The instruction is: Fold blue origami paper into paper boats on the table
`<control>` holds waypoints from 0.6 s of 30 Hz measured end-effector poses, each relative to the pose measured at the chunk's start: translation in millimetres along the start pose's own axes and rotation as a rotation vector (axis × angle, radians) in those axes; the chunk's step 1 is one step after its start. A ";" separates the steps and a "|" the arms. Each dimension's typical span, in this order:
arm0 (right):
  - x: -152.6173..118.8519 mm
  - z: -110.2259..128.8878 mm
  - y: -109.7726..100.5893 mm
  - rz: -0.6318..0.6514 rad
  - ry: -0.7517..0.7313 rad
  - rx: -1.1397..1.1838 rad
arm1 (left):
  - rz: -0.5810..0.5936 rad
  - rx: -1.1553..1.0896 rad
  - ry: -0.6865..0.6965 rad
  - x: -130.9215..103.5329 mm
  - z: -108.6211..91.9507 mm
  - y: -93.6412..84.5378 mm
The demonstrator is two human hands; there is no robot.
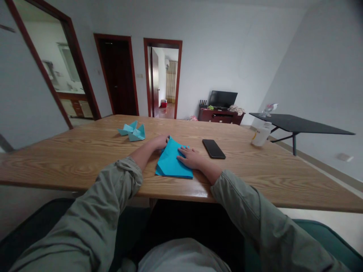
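Nearest are the rolled grey-green sleeves (100, 200), pushed up the forearms, which presumably keeps the cuffs off the work. The forearms reach in from both sides over the near edge of the wooden table (79, 158), and between them lies the blue paper (172, 160), flat on the wood with its near side close to that edge — a handy place for two hands to share it. A crease cuts across its near left corner.

The right hand (191, 157) lies palm down on the paper's right side, open, fingers somewhat spread, gripping nothing; that broad contact seems meant to hold the sheet flat. The left hand (161, 142) is at the far left corner, fingers curled in against it. Whether they pinch the corner or only press there I cannot tell, since the fingertips are partly hidden.

Just beyond the right hand is a black phone (213, 148), apart from the sheet and probably out of its way. Farther left sits a folded paper piece (136, 133), paler blue, its points raised — apparently set aside where neither arm crosses it. Near the far right edge stands a white container (261, 135), well clear of both hands.
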State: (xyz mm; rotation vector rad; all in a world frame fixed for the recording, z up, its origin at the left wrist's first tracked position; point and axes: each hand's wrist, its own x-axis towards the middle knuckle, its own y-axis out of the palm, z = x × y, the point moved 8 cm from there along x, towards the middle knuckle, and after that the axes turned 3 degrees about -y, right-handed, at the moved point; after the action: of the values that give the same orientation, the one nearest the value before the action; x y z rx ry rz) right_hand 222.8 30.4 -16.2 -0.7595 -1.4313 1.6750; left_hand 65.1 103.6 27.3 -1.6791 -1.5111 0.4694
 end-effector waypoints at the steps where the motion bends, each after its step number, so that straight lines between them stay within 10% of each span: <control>1: 1.3 -5.6 2.1 0.014 0.008 -0.024 | -0.035 0.054 -0.020 1.8 5.9 -9.3; 5: 8.7 -23.9 2.4 0.056 0.032 -0.067 | -0.224 0.193 0.034 -5.5 3.2 -39.8; 12: 17.4 -35.3 -0.4 0.036 -0.032 -0.048 | 0.329 0.378 0.209 -39.9 -39.6 47.0; 18: 16.4 -48.5 -1.6 -0.004 0.049 -0.044 | 0.440 0.437 0.076 -41.6 -21.6 69.0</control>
State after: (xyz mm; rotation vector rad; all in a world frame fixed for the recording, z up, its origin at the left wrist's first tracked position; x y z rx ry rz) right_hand 255.5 69.3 -22.7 -0.8161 -1.4391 1.6158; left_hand 116.6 60.5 -22.2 -1.6434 -0.8915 0.8869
